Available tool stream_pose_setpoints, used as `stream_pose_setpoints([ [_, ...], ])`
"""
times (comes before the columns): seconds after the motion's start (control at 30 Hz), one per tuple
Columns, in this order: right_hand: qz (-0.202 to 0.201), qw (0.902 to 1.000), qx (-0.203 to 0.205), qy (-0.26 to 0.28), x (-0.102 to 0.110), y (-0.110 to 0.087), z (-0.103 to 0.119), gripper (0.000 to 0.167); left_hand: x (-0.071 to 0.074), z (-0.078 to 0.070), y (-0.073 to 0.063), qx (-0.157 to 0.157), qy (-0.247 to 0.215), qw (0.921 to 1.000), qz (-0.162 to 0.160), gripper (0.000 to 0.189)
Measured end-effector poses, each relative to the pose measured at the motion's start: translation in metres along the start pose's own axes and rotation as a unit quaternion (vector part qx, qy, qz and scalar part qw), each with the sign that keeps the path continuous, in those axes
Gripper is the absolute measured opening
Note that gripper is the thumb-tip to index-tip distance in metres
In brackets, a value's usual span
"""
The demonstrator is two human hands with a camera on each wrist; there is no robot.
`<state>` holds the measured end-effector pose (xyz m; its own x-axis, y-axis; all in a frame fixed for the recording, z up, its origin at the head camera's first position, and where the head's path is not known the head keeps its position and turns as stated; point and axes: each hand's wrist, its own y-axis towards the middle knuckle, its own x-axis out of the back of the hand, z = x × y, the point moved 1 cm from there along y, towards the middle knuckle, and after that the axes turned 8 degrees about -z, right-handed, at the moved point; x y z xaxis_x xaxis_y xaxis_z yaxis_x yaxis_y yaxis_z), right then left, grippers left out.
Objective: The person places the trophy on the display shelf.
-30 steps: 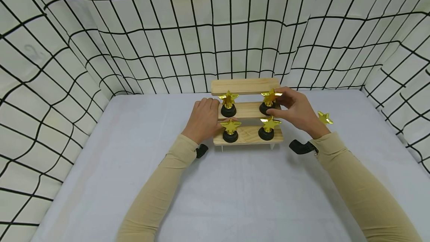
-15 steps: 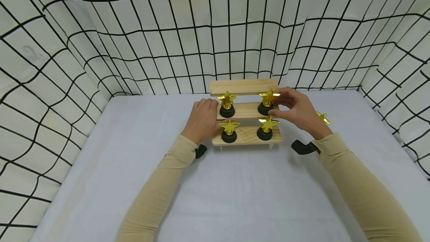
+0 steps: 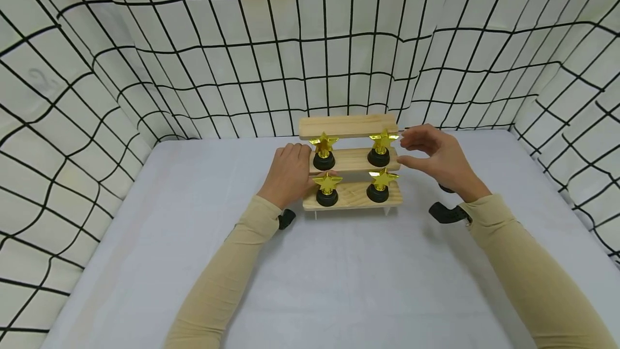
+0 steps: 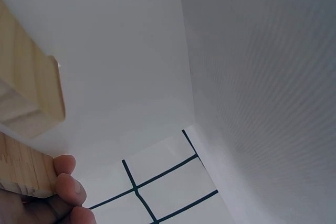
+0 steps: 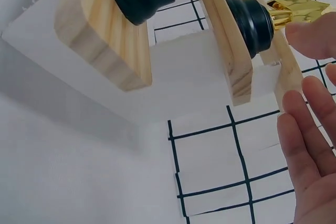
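Note:
A three-tier wooden display shelf (image 3: 356,194) stands on the table, carrying gold star trophies with black bases. On its middle board are a left trophy (image 3: 324,162) and a right trophy (image 3: 379,158). The lowest board bears another left trophy (image 3: 326,198) and right trophy (image 3: 378,194). My left hand (image 3: 289,174) grips the shelf's left end; in the left wrist view its fingers (image 4: 71,188) curl round a board's end. Just right of the middle board, my right hand (image 3: 443,160) holds nothing, its fingers and thumb spread apart. In the right wrist view the fingers (image 5: 299,145) are extended.
The top board (image 3: 349,126) bears no trophy. A small black object (image 3: 446,189) shows partly beneath my right wrist, mostly hidden. A white cloth covers the table (image 3: 310,284). White walls with a black grid (image 3: 300,42) enclose the back and sides.
My right hand has let go of the right trophy on the middle board and drawn back to the right. The gold star behind the right wrist is now hidden. My left hand keeps its grip.

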<state>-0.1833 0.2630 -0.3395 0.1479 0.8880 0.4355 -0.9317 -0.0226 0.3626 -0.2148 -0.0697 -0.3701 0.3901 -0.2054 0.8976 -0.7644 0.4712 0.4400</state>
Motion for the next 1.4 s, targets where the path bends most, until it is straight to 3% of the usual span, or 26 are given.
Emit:
stream_pose_setpoints([
  [0.53,-0.044,0.9983,-0.005,-0.039,0.029,-0.010,-0.003,0.043,0.001,0.000,0.002,0.014,-0.023,0.9996,0.004,0.068],
  [0.9,-0.088,0.9958,0.010,-0.020,0.050,-0.017,-0.010,0.044,0.002,-0.001,0.002,0.021,-0.026,0.9993,0.016,0.071],
  [1.4,-0.135,0.9905,-0.013,-0.018,0.072,-0.033,-0.029,0.045,0.001,0.000,0.001,0.012,-0.023,0.9997,-0.003,0.073],
])
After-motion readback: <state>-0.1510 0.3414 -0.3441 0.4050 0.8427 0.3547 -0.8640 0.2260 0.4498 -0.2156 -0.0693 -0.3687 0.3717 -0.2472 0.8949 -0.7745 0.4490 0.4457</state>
